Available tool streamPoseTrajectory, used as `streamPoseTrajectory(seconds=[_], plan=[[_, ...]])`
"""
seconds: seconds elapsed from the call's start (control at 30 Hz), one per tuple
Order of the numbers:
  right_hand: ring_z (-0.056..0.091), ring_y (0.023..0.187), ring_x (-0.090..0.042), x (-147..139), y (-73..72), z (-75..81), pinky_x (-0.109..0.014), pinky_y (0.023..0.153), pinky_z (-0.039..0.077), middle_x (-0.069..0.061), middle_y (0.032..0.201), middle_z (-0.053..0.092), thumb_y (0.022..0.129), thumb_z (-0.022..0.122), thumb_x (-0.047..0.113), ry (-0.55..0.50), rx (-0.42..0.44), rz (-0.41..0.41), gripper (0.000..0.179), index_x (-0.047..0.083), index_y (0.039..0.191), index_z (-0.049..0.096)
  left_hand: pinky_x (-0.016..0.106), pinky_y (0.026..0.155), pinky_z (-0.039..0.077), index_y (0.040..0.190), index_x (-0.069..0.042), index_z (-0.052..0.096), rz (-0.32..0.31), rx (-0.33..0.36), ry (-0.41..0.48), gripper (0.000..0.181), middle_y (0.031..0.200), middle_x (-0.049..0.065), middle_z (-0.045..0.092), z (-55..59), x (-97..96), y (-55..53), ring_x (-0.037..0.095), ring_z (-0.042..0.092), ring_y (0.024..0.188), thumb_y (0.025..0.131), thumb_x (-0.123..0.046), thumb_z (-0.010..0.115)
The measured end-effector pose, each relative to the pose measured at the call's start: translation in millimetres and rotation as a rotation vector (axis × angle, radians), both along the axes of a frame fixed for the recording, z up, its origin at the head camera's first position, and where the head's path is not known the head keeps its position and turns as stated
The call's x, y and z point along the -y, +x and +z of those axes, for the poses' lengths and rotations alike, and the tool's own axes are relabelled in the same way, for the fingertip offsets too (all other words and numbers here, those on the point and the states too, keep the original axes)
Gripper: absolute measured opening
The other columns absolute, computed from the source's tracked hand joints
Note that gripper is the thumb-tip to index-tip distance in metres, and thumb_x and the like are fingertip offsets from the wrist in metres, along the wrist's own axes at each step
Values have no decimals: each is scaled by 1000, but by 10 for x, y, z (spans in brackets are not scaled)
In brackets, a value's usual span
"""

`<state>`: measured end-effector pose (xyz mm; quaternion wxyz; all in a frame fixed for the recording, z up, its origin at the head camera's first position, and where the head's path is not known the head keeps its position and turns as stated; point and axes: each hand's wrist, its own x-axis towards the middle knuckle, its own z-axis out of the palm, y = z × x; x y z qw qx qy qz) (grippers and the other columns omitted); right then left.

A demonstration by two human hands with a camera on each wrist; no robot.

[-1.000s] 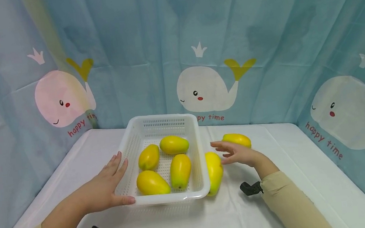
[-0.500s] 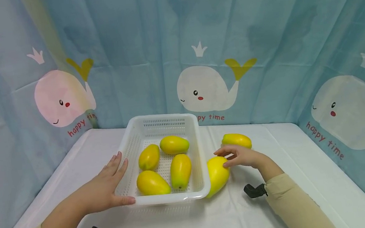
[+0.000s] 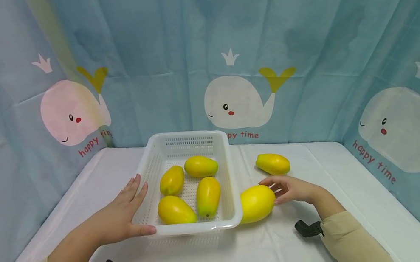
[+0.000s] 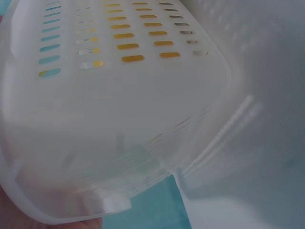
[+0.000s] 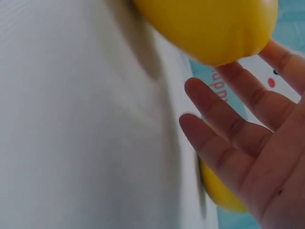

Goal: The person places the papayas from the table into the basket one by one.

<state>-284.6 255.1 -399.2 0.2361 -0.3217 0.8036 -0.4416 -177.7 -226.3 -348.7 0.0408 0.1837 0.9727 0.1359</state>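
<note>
A white plastic basket (image 3: 193, 227) with slotted walls holds several yellow-green mangoes (image 3: 200, 166). My left hand (image 3: 113, 220) lies spread at its near left corner, thumb along the front rim; the left wrist view shows the slotted basket wall (image 4: 119, 105) and part of the hand (image 4: 52, 222) at the rim. Beside the basket's right wall, a larger yellow mango (image 3: 257, 203) lies on the table, its left end hidden behind the rim. My right hand (image 3: 295, 190) touches that mango's right end with loosely extended fingers, also seen below the mango (image 5: 214, 28) in the right wrist view.
Another mango (image 3: 273, 164) lies on the white-covered table (image 3: 269, 253), farther back and right of the basket. A blue curtain (image 3: 171, 58) with whale prints stands behind the table and along both sides.
The larger mango has turned and shifted right, from lying along the basket to pointing sideways. My right hand has moved right and toward me with it. The left hand stays in place.
</note>
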Motion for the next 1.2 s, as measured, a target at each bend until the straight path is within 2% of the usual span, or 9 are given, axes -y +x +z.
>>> streamPoseTrajectory(seconds=[0.2, 0.33, 0.6, 0.73, 0.97, 1.2], plan=[[52, 105, -34, -29, 55, -51, -41, 86, 46, -16, 129, 47, 80, 69, 16, -2, 8, -11, 58, 5, 131, 44, 62, 99, 23, 145, -3, 16, 1, 1, 2, 119, 152, 17, -5, -5, -2, -2, 38, 3, 138, 61, -78, 55], [51, 107, -31, 8, 82, -61, -36, 89, 45, -17, 135, 42, 79, 71, 16, -5, 11, -4, 67, 5, 136, 39, 62, 98, 23, 145, -3, 16, 3, 3, 3, 119, 152, 16, -5, -15, 0, -3, 38, 3, 138, 61, -77, 56], [49, 113, -21, 67, 81, -120, -23, 94, 41, -15, 136, 42, 79, 70, 9, -79, 56, 13, 65, 6, 135, 39, 62, 98, 24, 146, -4, 16, 0, -6, 8, 118, 152, 17, -5, -4, -5, -1, 38, 3, 138, 62, -77, 56], [48, 114, -20, 66, 80, -136, -22, 94, 40, -15, 136, 41, 79, 70, 9, -94, 75, 7, 65, 6, 135, 38, 62, 98, 24, 146, -4, 16, 5, 2, 8, 119, 153, 16, -5, 3, -8, 4, 38, 2, 138, 61, -77, 55], [45, 115, -26, 84, 87, -140, -24, 95, 39, -13, 135, 43, 78, 70, 10, -97, 123, -9, 65, 8, 135, 39, 62, 98, 23, 145, -3, 16, 2, 4, 6, 119, 152, 16, -6, -12, -2, 4, 37, 1, 138, 62, -77, 56], [47, 114, -26, 100, 77, -155, -25, 95, 40, -11, 133, 46, 77, 72, 11, -105, 117, -2, 64, 10, 133, 41, 61, 99, 22, 146, -4, 16, 2, 5, 9, 118, 152, 16, -6, -9, -2, 3, 37, 1, 138, 62, -77, 55]])
